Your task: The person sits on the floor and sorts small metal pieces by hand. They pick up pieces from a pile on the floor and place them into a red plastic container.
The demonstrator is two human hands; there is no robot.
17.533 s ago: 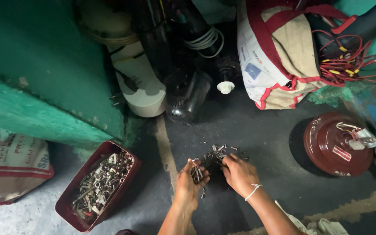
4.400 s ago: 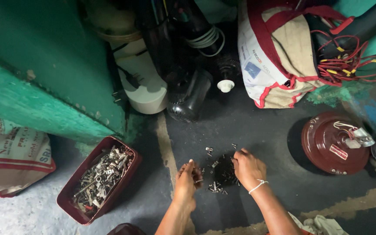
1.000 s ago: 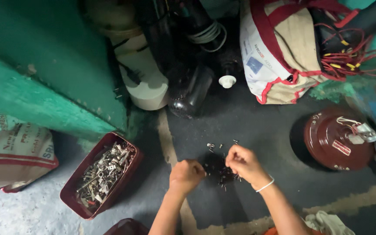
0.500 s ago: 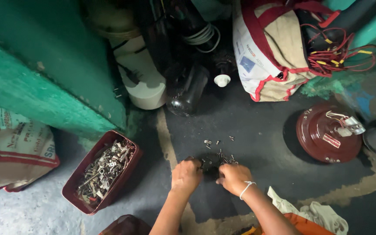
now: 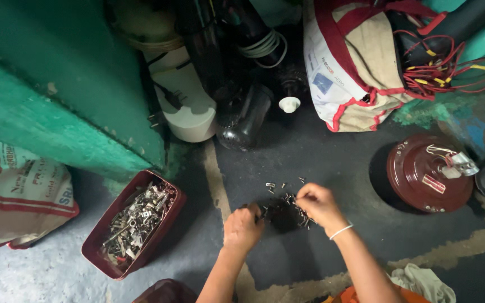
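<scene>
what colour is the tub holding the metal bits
Dark red tub, clearest in the head view.

- Two bare forearms are showing from the lower edge of the view, with no sleeves covering them up to where they are leaving the picture.
- The left hand (image 5: 242,227) is wearing nothing: no glove, no ring and no band can be seen on it.
- The right hand (image 5: 319,203) is also showing no glove, and its wrist is wearing a thin white band (image 5: 341,231).
- A small piece of orange clothing (image 5: 360,295) is appearing at the bottom edge, beside the right forearm.
</scene>
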